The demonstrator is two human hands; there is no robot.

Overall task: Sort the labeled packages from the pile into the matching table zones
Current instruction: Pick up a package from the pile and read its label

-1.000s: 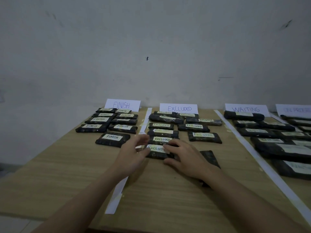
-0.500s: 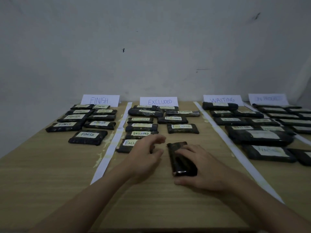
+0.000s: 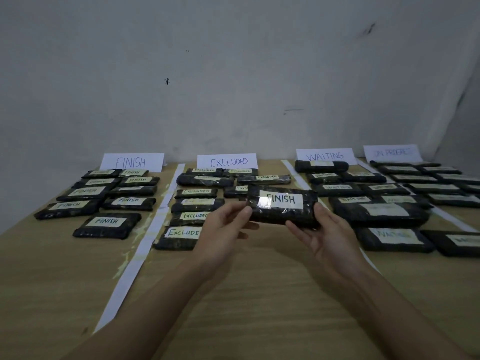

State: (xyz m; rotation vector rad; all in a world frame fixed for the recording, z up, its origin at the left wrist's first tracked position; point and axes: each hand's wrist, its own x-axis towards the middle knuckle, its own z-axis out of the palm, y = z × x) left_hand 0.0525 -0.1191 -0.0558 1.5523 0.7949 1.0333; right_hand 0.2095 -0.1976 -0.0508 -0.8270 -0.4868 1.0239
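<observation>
- Above the near centre of the tabletop (image 3: 259, 294), the held package (image 3: 281, 207) is raised off the surface, in front of the EXCLUDED zone.
- Long axis of this package runs left to right, almost level; the right end sits slightly nearer. Its label faces the camera, reads FINISH and stands upright.
- Glare from the clear wrap blurs the first letter of that label.
- Left hand (image 3: 224, 231) grasps the left end of the package: thumb on the front face, fingers curled behind it.
- Right hand (image 3: 324, 236) grasps the right end: thumb on the upper right corner, fingers under the lower edge.
- FINISH sign (image 3: 132, 161) stands at the far left, with FINISH packages (image 3: 107, 224) laid in rows before it.
- EXCLUDED sign (image 3: 227, 161) stands far centre; the EXCLUDED packages (image 3: 179, 236) are partly hidden by the left hand and the held package.
- WAITING sign (image 3: 326, 155) stands far right of centre; several labels on the WAITING packages (image 3: 394, 239) are too blurred to read.
- Rightmost sign (image 3: 392, 152) is faint and only partly legible; the packages in that zone are cut off by the right frame edge.
- White strips (image 3: 144, 242) separate the zones.
</observation>
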